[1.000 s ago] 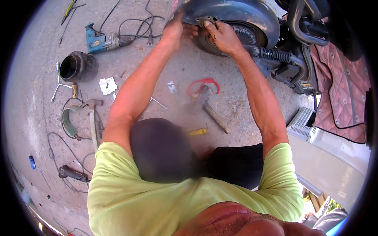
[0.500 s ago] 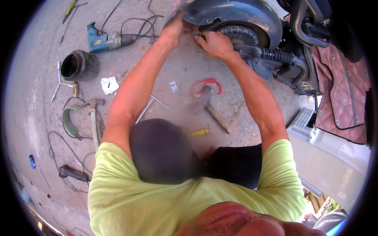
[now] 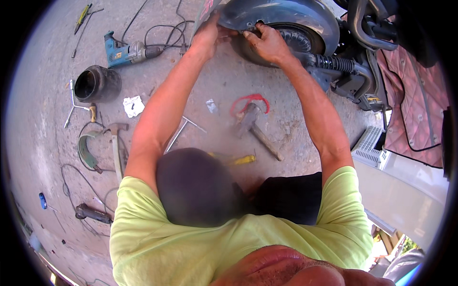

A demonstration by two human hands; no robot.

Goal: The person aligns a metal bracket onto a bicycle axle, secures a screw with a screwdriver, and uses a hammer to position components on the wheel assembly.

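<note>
At the top of the view we see a smooth, glossy blue-grey curved fender (image 3: 293, 14), arching over a dull black rubber tyre (image 3: 248, 51) and a dark round ribbed hub (image 3: 296, 40). Beside it we make out a black coiled shock-absorber spring (image 3: 335, 63). We find the bare right hand (image 3: 268, 44) at the fender's lower edge, thumb and index finger bent and parted a little, their tips at the rim near 2 small holes; we cannot tell whether anything is pinched between them. The bare left hand (image 3: 208, 40) is just beside a flat grey panel (image 3: 202, 24), its fingers stretched toward the fender's end and lost in shadow, so we cannot tell whether it grasps or merely touches. Below, on rough, dusty grey concrete (image 3: 224, 128), we note a hammer with a worn wooden handle (image 3: 264, 140) near a red curved mark (image 3: 253, 97), a teal drill (image 3: 125, 53) with a metallic front, and a sooty, round-mouthed black pot (image 3: 102, 85) lying tipped.
</note>
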